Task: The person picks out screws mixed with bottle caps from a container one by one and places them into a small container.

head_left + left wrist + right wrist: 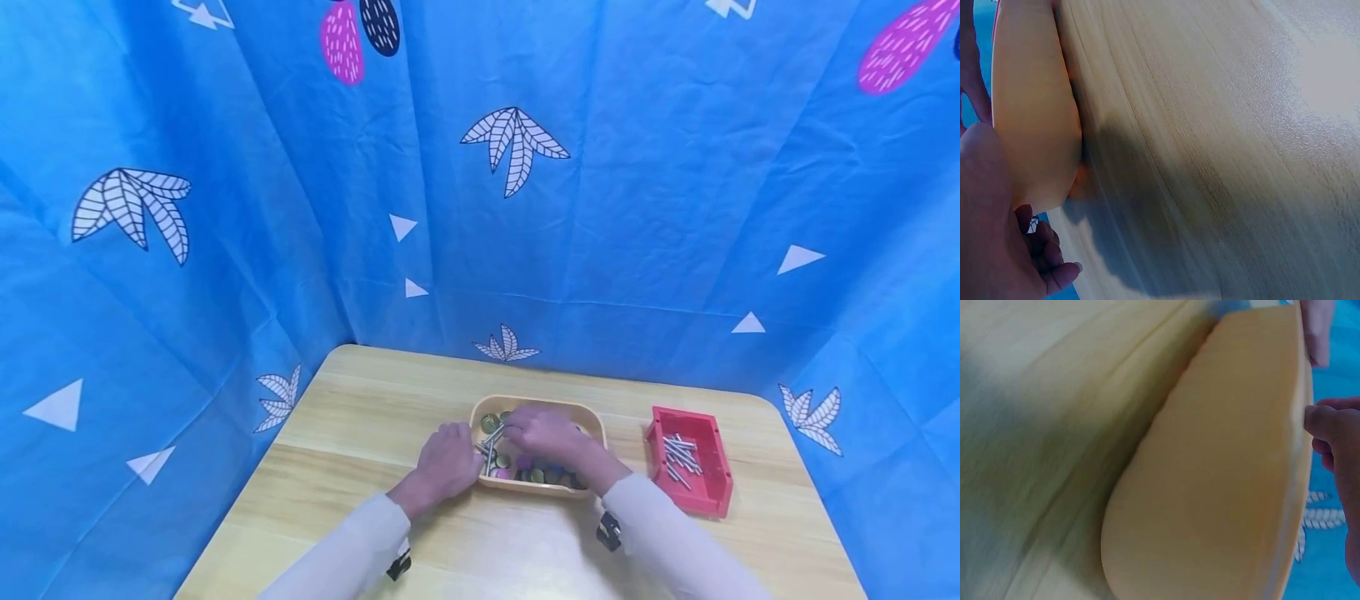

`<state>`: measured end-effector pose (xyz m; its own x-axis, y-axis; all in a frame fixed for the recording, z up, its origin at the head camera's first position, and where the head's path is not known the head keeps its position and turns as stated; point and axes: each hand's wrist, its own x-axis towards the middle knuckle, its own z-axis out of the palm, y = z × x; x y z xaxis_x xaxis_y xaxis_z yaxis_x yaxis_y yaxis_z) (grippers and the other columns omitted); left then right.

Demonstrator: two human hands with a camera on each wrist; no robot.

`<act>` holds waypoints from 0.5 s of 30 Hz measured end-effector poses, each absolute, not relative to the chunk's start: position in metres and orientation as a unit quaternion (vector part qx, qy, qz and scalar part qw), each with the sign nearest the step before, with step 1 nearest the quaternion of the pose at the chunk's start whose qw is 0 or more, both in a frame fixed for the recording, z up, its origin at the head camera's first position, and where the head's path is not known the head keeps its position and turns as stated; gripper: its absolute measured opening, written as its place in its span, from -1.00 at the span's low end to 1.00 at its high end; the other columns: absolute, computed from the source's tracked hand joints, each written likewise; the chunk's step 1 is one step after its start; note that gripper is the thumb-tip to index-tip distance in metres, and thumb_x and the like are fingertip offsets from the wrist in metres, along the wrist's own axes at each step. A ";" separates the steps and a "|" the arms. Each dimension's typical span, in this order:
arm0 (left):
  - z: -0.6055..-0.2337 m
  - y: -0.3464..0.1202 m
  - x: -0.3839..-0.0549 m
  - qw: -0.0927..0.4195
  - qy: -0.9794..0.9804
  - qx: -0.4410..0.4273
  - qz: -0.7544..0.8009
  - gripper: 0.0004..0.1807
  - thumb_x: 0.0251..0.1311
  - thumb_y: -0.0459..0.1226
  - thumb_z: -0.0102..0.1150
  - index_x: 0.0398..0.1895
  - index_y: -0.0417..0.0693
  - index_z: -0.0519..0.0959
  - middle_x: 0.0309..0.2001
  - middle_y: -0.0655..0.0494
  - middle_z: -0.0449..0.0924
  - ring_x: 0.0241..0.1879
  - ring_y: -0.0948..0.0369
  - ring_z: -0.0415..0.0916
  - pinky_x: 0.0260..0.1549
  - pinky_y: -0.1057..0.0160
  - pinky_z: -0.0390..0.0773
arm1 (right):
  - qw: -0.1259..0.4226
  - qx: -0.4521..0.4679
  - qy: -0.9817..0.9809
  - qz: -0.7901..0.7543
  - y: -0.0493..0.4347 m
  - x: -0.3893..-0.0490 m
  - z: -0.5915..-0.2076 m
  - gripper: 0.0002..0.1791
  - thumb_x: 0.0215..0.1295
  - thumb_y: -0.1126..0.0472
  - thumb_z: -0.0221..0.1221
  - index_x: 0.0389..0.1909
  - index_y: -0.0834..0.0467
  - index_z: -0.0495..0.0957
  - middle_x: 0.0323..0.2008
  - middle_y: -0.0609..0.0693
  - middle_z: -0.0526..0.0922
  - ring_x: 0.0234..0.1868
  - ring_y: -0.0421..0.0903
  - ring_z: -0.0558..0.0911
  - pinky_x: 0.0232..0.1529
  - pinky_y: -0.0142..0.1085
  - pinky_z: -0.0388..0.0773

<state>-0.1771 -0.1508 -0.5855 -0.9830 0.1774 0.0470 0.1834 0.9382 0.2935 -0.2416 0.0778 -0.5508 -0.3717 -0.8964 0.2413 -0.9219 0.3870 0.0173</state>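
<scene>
A shallow, cream-orange plastic tray stands on the table with round greenish discs, pink and dark pieces and several silver bolts at its left end. At that left end my left hand holds the tray's wall, its fingers bent around the corner; in the left wrist view the hand partly covers the tray. Reaching over the tray from the right, my right hand pinches a silver bolt above the left pile. Thumb and fingertips of the right hand meet over the rim in the right wrist view.
To the right of the tray lies a red plastic bin with several silver bolts in it. The wood-grain table ends at a blue patterned curtain behind and at both sides.
</scene>
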 end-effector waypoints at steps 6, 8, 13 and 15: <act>-0.586 -0.150 -0.174 0.009 -0.987 -0.103 -0.124 -0.68 0.21 -0.11 0.08 -0.25 -0.24 0.48 -0.39 0.01 0.38 -0.41 0.13 0.29 -0.45 0.21 0.36 | 0.151 0.609 -0.778 0.022 0.058 -0.241 -0.566 -0.83 0.13 0.11 0.48 -0.30 -0.03 0.69 -0.23 -0.21 0.73 -0.19 -0.26 0.64 -0.08 -0.46 0.59; -0.586 -0.151 -0.175 0.010 -0.988 -0.103 -0.116 -0.67 0.23 -0.09 0.09 -0.25 -0.23 0.48 -0.38 0.01 0.39 -0.41 0.13 0.30 -0.44 0.21 0.37 | 0.168 0.614 -0.771 -0.007 0.055 -0.242 -0.570 -0.78 0.08 0.09 0.51 -0.27 -0.05 0.69 -0.20 -0.24 0.74 -0.16 -0.28 0.66 -0.02 -0.47 0.60; -0.587 -0.151 -0.177 0.025 -0.987 -0.106 -0.118 -0.70 0.20 -0.11 0.10 -0.30 -0.21 0.47 -0.41 0.00 0.39 -0.43 0.13 0.31 -0.49 0.22 0.36 | 0.184 0.624 -0.756 -0.071 0.049 -0.246 -0.575 -0.66 0.13 0.17 0.44 -0.04 -0.05 0.68 -0.06 -0.23 0.75 -0.01 -0.28 0.68 0.15 -0.46 0.58; -0.588 -0.150 -0.178 0.034 -0.986 -0.110 -0.122 -0.71 0.18 -0.12 0.10 -0.33 -0.21 0.47 -0.42 0.00 0.40 -0.44 0.12 0.32 -0.49 0.22 0.36 | 0.189 0.633 -0.745 -0.088 0.046 -0.247 -0.577 -0.68 0.22 0.20 0.37 0.01 -0.03 0.68 -0.03 -0.21 0.74 0.02 -0.27 0.68 0.19 -0.44 0.58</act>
<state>-0.1781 -0.1505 -0.5878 -0.9734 0.2093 0.0936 0.2257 0.9460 0.2325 -0.2472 0.0460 -0.5765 -0.1267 -0.9771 0.1710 -0.9105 0.1830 0.3709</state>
